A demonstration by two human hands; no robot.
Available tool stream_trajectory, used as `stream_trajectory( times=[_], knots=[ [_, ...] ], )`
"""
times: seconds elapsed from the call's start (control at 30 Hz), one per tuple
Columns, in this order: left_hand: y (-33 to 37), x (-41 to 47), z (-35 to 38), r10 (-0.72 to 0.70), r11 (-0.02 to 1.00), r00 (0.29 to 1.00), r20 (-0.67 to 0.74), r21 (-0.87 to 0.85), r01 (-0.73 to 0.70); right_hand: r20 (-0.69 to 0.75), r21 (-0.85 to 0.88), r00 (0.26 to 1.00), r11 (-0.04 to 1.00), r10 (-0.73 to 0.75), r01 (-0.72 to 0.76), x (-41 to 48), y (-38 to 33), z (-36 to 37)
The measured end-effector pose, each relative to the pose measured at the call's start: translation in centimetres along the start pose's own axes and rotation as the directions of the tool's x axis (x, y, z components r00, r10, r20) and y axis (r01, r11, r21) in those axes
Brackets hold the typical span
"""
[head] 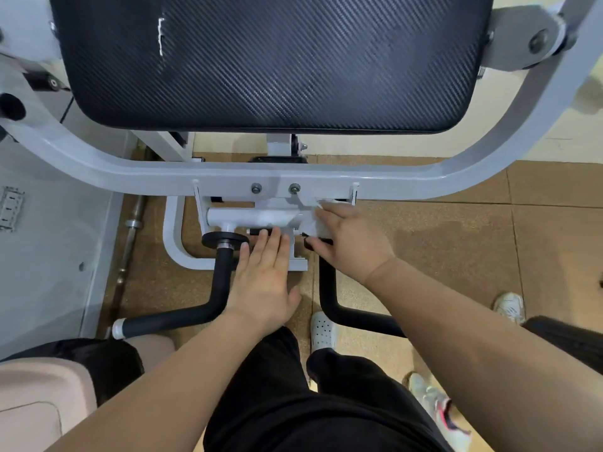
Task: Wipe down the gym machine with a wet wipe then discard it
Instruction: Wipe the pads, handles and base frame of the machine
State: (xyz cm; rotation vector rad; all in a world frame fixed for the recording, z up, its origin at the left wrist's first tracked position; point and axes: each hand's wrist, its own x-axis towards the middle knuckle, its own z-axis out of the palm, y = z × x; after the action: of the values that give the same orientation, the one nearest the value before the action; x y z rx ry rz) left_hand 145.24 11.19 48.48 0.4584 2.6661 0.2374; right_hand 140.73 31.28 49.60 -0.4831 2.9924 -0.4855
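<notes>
The gym machine has a white curved frame (228, 176) and a big black textured pad (270, 60) above it. Below the frame sits a short white cross tube (257, 218) with two black bent handles (182, 316) hanging from it. My right hand (352, 238) presses a white wet wipe (318, 223) against the right end of that tube, fingers spread over the wipe. My left hand (264, 275) hovers flat with straight fingers just below the tube, beside the left handle's black collar, holding nothing.
The floor is brown cork-like tile (456, 243). A barbell (130, 243) lies at the left beside a grey panel. My white shoe (323, 331) stands under the handles. Another person's sneakers (437, 406) are at the right, and a pink garment at the lower left.
</notes>
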Motion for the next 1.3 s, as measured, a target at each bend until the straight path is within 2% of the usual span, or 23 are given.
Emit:
stream_trajectory(
  times=[0.07,0.13,0.2,0.27,0.3,0.37,0.43,0.57,0.7,0.83,0.93,1.0,1.1,1.2,1.3],
  knots=[
    [0.4,-0.3,0.3,-0.009,1.000,1.000,0.021,-0.017,0.009,-0.051,-0.009,0.998,1.000,-0.022,0.022,-2.6,-0.1,-1.2],
    [0.6,-0.9,0.8,-0.031,0.999,0.999,0.042,-0.042,0.033,-0.002,-0.046,0.997,0.996,-0.081,0.081,-6.1,0.0,-1.3],
    [0.8,-1.8,1.4,-0.048,0.997,0.997,0.069,-0.064,0.052,0.238,-0.013,0.964,0.993,-0.114,0.121,-9.3,-0.7,-0.4],
    [1.2,-2.7,2.1,-0.040,0.995,0.994,0.097,-0.084,0.048,0.540,0.032,0.833,0.992,-0.123,0.125,-11.6,-1.2,1.2],
    [1.5,-3.2,2.3,-0.028,0.995,0.994,0.104,-0.097,0.039,0.611,0.013,0.783,0.990,-0.119,0.140,-12.3,-1.4,2.2],
    [1.9,-3.9,2.8,-0.011,0.991,0.994,0.112,-0.128,0.026,0.596,-0.050,0.797,0.986,-0.099,0.160,-12.4,-1.8,3.7],
    [2.0,-4.5,3.3,-0.010,0.988,0.993,0.117,-0.153,0.028,0.563,-0.095,0.825,0.989,-0.042,0.115,-11.0,-2.3,4.8],
    [2.2,-4.9,3.8,-0.027,0.976,0.993,0.118,-0.210,0.052,0.551,-0.165,0.834,0.980,-0.002,0.112,-7.0,-2.7,5.7],
    [2.9,-4.8,3.4,-0.018,0.969,0.995,0.096,-0.246,0.041,0.553,-0.122,0.831,0.980,-0.064,0.156,-7.9,-2.1,5.0],
    [3.8,-4.7,3.3,-0.020,0.934,0.998,0.060,-0.355,0.040,0.594,-0.035,0.781,0.963,-0.194,0.266,-13.6,-1.9,3.1],
    [3.7,-4.7,3.7,-0.128,0.862,0.986,0.109,-0.479,0.165,0.606,-0.076,0.771,0.949,-0.199,0.304,-15.7,-1.5,3.0],
    [3.3,-5.0,4.0,-0.172,0.820,0.974,0.149,-0.526,0.225,0.605,-0.087,0.777,0.955,-0.176,0.284,-14.1,-1.8,3.2],
    [3.1,-5.6,4.0,-0.200,0.813,0.961,0.189,-0.515,0.270,0.585,-0.107,0.802,0.969,-0.121,0.225,-9.7,-2.3,4.4],
    [3.2,-5.7,3.6,-0.207,0.812,0.960,0.187,-0.515,0.275,0.595,-0.168,0.801,0.966,-0.057,0.194,-6.7,-2.5,5.2],
    [3.3,-5.5,3.2,-0.182,0.811,0.967,0.180,-0.528,0.251,0.578,-0.129,0.814,0.979,-0.058,0.161,-7.6,-2.8,5.0]
  ],
)
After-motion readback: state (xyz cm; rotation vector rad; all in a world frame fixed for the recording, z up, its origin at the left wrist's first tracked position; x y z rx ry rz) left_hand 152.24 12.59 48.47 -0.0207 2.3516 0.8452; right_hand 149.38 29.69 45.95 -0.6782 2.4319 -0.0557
